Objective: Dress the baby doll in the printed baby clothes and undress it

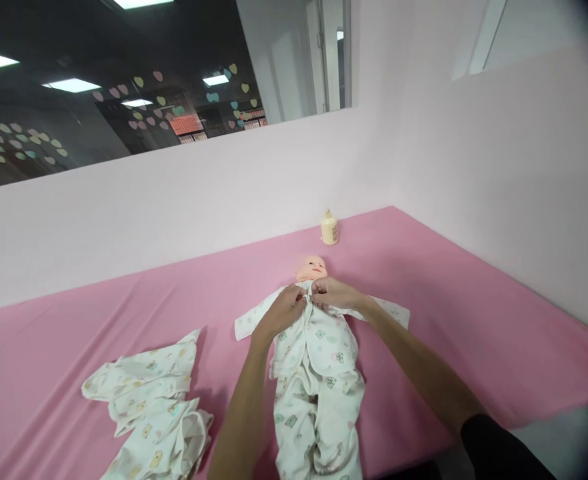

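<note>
A baby doll (313,267) lies on its back on a pink sheet, its head toward the wall. It wears a white printed baby jacket (331,340) with both sleeves spread out, and matching pants (337,420). My left hand (289,307) and my right hand (331,293) meet at the top of the jacket's front, just below the doll's chin. Fingers of both hands are closed in a pinch on the jacket's front edges. Whatever small fastener may lie between the fingertips is hidden. Below my hands the front edges part over the belly.
Left of the doll lies a crumpled set of printed baby clothes (154,393). A cream pump bottle (329,229) stands behind the doll's head, near the wall. The pink sheet (414,267) covers the table up to white walls (199,193) at the back and right.
</note>
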The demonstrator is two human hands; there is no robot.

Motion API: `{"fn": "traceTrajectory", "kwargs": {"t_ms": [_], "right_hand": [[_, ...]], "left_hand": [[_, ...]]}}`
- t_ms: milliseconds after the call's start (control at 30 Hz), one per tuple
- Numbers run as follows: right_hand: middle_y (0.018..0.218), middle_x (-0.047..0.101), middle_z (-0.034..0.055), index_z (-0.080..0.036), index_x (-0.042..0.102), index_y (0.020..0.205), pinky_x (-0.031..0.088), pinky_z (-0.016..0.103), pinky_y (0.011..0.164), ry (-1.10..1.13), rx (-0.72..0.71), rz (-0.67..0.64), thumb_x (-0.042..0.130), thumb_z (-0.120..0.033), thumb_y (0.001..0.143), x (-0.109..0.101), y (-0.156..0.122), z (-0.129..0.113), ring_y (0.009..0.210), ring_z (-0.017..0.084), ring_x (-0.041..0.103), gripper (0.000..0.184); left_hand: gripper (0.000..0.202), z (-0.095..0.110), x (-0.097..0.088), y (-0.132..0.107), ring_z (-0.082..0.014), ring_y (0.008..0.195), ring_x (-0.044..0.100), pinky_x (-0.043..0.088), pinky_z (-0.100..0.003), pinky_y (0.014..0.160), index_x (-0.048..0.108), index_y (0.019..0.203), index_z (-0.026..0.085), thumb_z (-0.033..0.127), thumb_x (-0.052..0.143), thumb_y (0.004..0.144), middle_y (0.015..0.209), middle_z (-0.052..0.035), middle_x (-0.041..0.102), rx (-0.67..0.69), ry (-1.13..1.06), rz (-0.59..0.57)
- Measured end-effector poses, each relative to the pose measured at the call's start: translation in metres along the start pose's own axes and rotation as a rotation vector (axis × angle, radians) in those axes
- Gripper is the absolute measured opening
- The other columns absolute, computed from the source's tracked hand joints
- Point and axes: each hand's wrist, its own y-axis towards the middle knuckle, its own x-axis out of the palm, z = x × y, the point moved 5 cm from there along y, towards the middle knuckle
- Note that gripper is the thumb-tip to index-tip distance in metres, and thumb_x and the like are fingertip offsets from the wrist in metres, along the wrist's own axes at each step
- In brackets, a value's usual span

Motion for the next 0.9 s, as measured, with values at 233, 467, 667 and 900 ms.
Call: {"fn": "traceTrajectory", "kwargs": {"t_ms": [233,467,667,900], "right_hand": [[0.060,0.035,-0.0053,-0.018,0.039,0.065,0.018,0.025,0.051,-0.341,0.123,0.215,0.053,-0.020,0.074,-0.022,-0.016,-0.015,0.054,0.008,0.029,0.017],[0.073,0.059,0.0023,-0.018,0.054,0.077,0.026,0.027,0.055,-0.650,0.157,0.292,0.054,-0.034,0.085,0.003,-0.031,-0.041,0.063,0.013,0.049,0.019],[0.067,0.063,0.0051,-0.016,0.061,0.071,0.034,0.027,0.057,-0.913,0.115,0.107,0.050,-0.023,0.085,0.048,-0.036,-0.054,0.061,0.017,0.059,0.020],[0.089,0.067,0.0174,-0.009,0.065,0.093,0.045,0.033,0.067,-1.037,0.140,0.229,0.052,-0.008,0.082,0.072,-0.038,-0.063,0.082,0.027,0.065,0.017]], "left_hand": [[0.019,-0.012,-0.018,-0.006,-0.0175,0.088,0.056,0.044,-0.030,0.076,0.058,0.091,0.020,0.032,0.043,0.090,0.099,-0.0045,0.059,-0.078,-0.030,0.038],[0.021,-0.022,-0.026,-0.007,-0.0172,0.085,0.056,0.045,-0.030,0.075,0.060,0.092,0.019,0.035,0.046,0.088,0.096,-0.0039,0.061,-0.130,-0.038,0.062],[0.017,-0.019,-0.023,-0.007,-0.0161,0.083,0.056,0.044,-0.029,0.075,0.059,0.092,0.020,0.030,0.046,0.087,0.093,-0.0019,0.061,-0.112,-0.038,0.053],[0.016,-0.014,-0.019,-0.009,-0.0161,0.079,0.054,0.042,-0.030,0.070,0.057,0.089,0.021,0.029,0.043,0.088,0.089,-0.0011,0.060,-0.122,0.040,0.011]]}}
